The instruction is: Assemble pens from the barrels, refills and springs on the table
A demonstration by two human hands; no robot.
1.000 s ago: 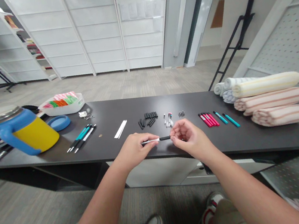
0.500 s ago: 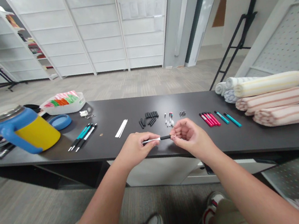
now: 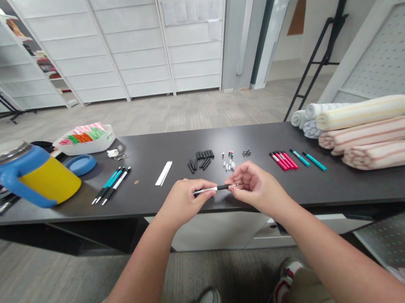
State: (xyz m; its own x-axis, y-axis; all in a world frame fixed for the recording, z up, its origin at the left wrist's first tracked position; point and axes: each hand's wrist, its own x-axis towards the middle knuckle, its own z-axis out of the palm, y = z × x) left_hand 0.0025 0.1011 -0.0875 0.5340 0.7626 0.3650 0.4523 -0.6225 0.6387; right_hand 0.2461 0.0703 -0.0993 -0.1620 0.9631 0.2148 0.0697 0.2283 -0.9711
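My left hand (image 3: 183, 201) pinches the white barrel end of a thin pen (image 3: 214, 189) held level above the front of the black table (image 3: 171, 148). My right hand (image 3: 256, 185) is closed on the pen's black grip end, and a thin tip shows between its fingers. On the table behind my hands lie white barrels (image 3: 163, 173), black grip pieces (image 3: 201, 160), small pen tips (image 3: 228, 161) and tiny springs (image 3: 246, 153).
Finished teal and black pens (image 3: 112, 184) lie at left, red and teal pens (image 3: 296, 158) at right. A yellow and blue jug (image 3: 28, 173), a blue lid (image 3: 80, 165) and a white tray (image 3: 85, 140) stand far left. Rolled towels (image 3: 368, 133) fill the right end.
My right hand's fingers have slid a little left along the black grip end, covering more of it. My left hand stays still.
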